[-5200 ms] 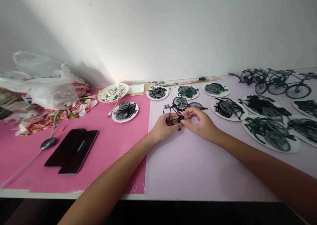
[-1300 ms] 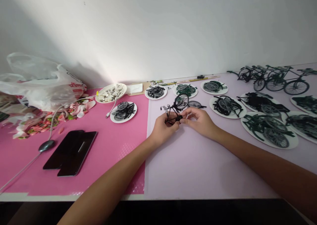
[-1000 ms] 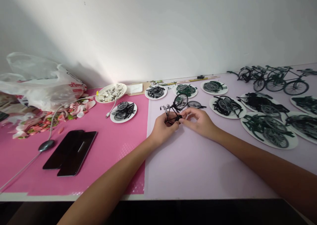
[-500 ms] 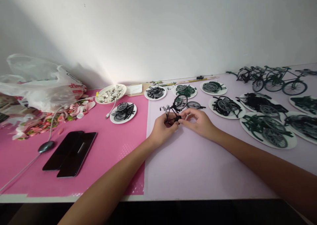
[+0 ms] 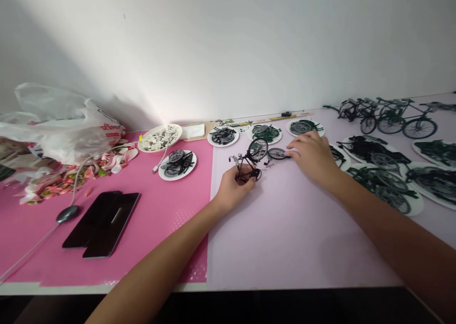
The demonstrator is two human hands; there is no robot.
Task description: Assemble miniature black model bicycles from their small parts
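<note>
My left hand [image 5: 234, 187] is closed around the black frame of a partly built model bicycle [image 5: 245, 165], with thumb on the near side. A spoked wheel [image 5: 258, 149] and grey handlebars [image 5: 235, 159] stand up above the fingers. My right hand [image 5: 310, 156] is open, fingers curved and apart, over the table to the right. Its thumb and fingertips are at the dark end of a loose wheel piece [image 5: 277, 153] lying flat; whether they touch it I cannot tell. Tiny loose parts [image 5: 270, 164] lie between the bicycle and that wheel.
White plates of bicycle parts stand behind and right, including a plate with green parts [image 5: 265, 134]. Assembled model bicycles [image 5: 399, 117] stand at the back right. To the left are two phones [image 5: 110, 224], a bowl of white pieces [image 5: 159, 138], a cable and a plastic bag [image 5: 67, 129].
My right hand has left the bicycle and moved right to the loose wheel piece. The left hand still holds the bicycle in about the same place.
</note>
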